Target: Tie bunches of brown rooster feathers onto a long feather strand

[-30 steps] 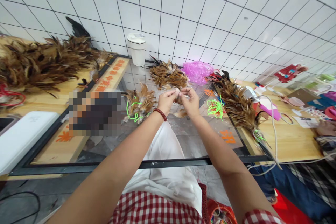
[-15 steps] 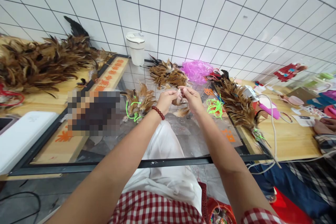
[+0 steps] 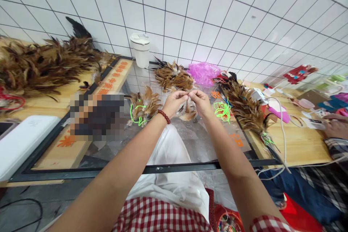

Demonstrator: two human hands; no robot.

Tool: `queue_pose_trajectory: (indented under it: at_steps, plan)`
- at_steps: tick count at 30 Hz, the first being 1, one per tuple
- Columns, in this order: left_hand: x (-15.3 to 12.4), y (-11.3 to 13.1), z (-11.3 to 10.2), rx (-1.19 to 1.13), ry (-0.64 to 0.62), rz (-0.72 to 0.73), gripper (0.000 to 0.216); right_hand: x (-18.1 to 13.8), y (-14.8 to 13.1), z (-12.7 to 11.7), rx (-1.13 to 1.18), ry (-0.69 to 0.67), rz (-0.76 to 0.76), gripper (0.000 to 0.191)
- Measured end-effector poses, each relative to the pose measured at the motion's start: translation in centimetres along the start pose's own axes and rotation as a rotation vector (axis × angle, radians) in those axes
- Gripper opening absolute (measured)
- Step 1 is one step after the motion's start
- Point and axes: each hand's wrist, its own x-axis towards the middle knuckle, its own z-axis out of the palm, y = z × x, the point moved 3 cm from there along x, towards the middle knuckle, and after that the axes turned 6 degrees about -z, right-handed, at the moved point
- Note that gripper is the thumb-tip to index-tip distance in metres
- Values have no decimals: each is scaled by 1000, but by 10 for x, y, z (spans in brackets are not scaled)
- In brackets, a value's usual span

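My left hand (image 3: 175, 102), a beaded bracelet on its wrist, and my right hand (image 3: 200, 102) meet fingertip to fingertip above the glass tabletop (image 3: 185, 145). Both are closed in a pinch on what looks like a small feather, mostly hidden by the fingers. Loose brown and pale feathers (image 3: 188, 112) show just below and between the hands. Left of them lies a feather bunch (image 3: 148, 102) with bright green string (image 3: 133, 114). Behind the hands sits another brown feather bunch (image 3: 174, 76). A tangle of green string (image 3: 222, 111) rests to the right.
A white lidded cup (image 3: 141, 51) and a pink plastic bag (image 3: 203, 72) stand by the tiled wall. A large feather heap (image 3: 40, 67) covers the left side. Feather bundles (image 3: 246, 105) and a white cable (image 3: 283, 134) lie right, near another person's hand (image 3: 337, 127).
My fingertips have come closer together, and the pale fluff seen between them is now covered. The other person's hand at the right has shifted over a white paper.
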Motion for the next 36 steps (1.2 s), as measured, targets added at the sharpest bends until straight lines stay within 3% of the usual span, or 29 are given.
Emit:
queue_pose_trajectory:
  at_steps: [3,6,11,14,17,20,22,24,28,31,36]
  plan:
    - [1,4,3,58,-22,97,34,2,1,-2,-106,35,-126,30]
    - [1,3,3,157,-42,85,27,3,3,0,-136,21,-170,24]
    - [7,1,-13,195,170,150,23,3,12,-2,-254,10,-148,14]
    - [10,6,-27,84,406,265,19,0,15,2,-489,-284,-172,8]
    - [12,10,-35,30,552,317,16,-7,14,10,-636,-605,-236,11]
    - [12,14,-38,13,588,313,15,-12,12,16,-783,-712,-253,7]
    - [11,13,-37,-12,572,272,14,-12,11,18,-870,-640,-229,9]
    - [10,9,-34,-63,535,206,14,-9,11,17,-834,-448,-175,10]
    - [6,-3,-19,-173,361,41,23,-4,12,13,-360,-70,-14,15]
    - [2,-8,-7,-210,272,-48,27,-3,12,15,-85,18,33,25]
    - [-2,-10,-2,-265,234,-134,35,-4,6,16,-40,31,-32,27]
